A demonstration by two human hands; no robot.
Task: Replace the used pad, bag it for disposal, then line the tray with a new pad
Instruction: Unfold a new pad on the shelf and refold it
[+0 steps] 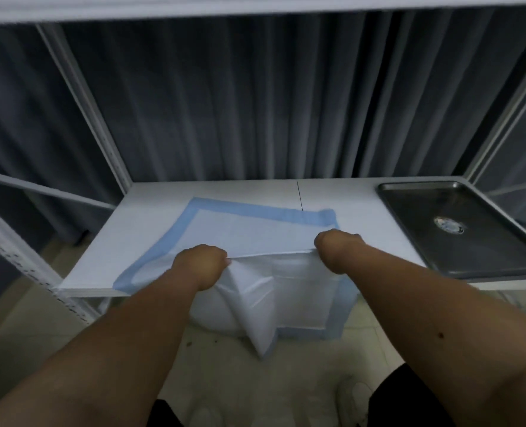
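Observation:
A white pad with a blue border (243,229) lies half on the white shelf board (150,211), and its near part hangs folded over the front edge. My left hand (201,265) grips the fold on the left. My right hand (337,249) grips the same fold on the right. Both fists are closed on the pad's edge. The metal tray (409,217) sits bare at the right end of the shelf, apart from the pad. A white plastic bag (212,315) seems to hang below the shelf edge, partly hidden by the pad.
White rack uprights (82,97) frame the shelf at left and right. A dark curtain (255,103) hangs behind. Pale floor tiles (224,371) and my white shoes (355,399) show below.

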